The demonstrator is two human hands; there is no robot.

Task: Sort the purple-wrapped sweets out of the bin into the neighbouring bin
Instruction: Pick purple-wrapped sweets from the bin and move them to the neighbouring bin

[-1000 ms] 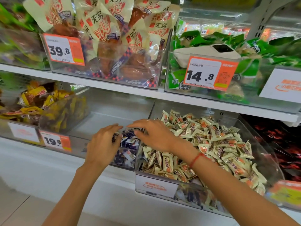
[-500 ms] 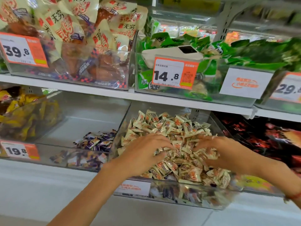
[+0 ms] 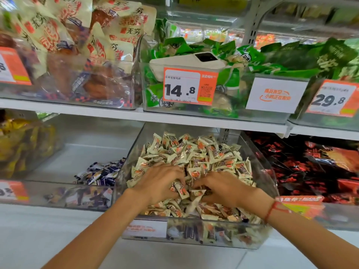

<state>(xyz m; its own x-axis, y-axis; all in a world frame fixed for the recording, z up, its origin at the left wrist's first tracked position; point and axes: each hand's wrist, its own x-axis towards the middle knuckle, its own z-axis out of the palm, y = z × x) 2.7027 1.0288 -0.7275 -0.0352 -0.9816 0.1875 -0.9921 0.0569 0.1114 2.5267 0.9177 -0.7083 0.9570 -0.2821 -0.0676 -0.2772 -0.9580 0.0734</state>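
An orange price tag at twelve o'clock, on the clear bin of green packets, reads "14.8". At three o'clock, another orange tag reads "29.8". The cream snack bags at eleven o'clock carry "无穷".

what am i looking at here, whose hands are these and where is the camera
There is no machine here. A person wears a camera on the head, looking down at their own two bare hands in front of shop shelves. The left hand and right hand dig, fingers curled, into a clear bin heaped with cream sweets. Whether either hand holds a sweet is hidden. The bin to its left holds the purple sweets. The shelf above carries bagged snacks and price tags.
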